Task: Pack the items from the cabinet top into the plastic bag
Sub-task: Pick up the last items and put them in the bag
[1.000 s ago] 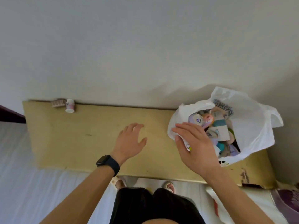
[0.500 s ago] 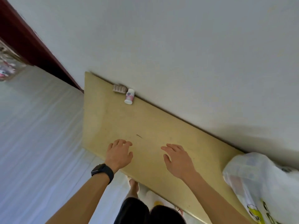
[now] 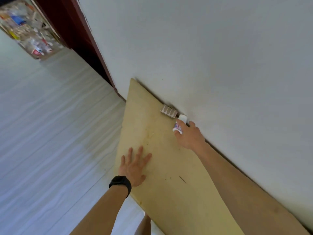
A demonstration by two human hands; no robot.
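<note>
**Right hand on the small bottle at the wall**

While the left hand [image 3: 133,168] lies flat with fingers spread on the yellow cabinet top [image 3: 162,192], the right hand [image 3: 189,135] closes its fingers around a small white bottle [image 3: 179,123] against the white wall [image 3: 220,56]. A pale ribbed box [image 3: 169,111] sits just beside it. The bottle's pink-and-blue label is unreadable. A black smartwatch [image 3: 120,183] circles the left wrist.

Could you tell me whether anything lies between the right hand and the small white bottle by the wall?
Nothing visible does: the right hand has its fingers around the small white bottle. The ribbed pink item lies beside it, farther along the wall.
</note>
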